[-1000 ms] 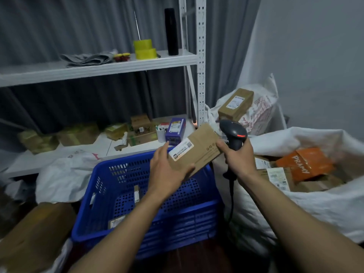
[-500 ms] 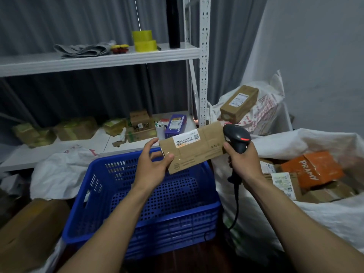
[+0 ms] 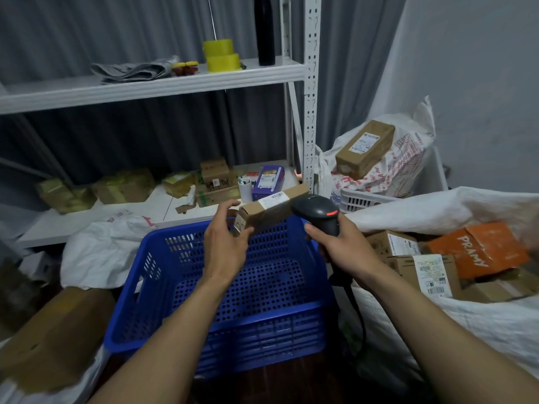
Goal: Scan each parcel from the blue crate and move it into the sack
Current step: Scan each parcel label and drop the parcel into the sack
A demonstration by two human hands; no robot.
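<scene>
1. Above the far rim of the blue crate [image 3: 262, 336], a brown cardboard parcel [image 3: 271, 211] is held in the air. It lies roughly level, with its white label facing up and its right end a little higher.
2. The left hand [image 3: 226, 246] holds the parcel by its near left end, thumb and fingers curled round that end.
3. The right hand [image 3: 342, 246] is wrapped round the handle of a black scanner [image 3: 316, 209]. The scanner's head, which has a red mark, overlaps the parcel's right end; I cannot tell whether the two touch.
4. A dark cable [image 3: 354, 304] hangs from the scanner's handle, down between the crate and the sack.
5. The white sack [image 3: 437, 211] stands open just beside the crate's right side. It holds an orange box [image 3: 481, 249] and several labelled brown boxes [image 3: 431, 272].
6. Behind the sack, a long brown box [image 3: 364, 147] rests tilted on a white bag with red print [image 3: 408, 164].
7. The lower board of the white shelf [image 3: 145, 86], behind the crate, carries small taped boxes and a purple box [image 3: 268, 179].
8. The upper board carries two yellow tape rolls [image 3: 221, 55], a black bottle [image 3: 264, 30] and folded grey cloth [image 3: 131, 71].
9. A large cardboard box [image 3: 52, 333] sits by the crate's near left corner.
</scene>
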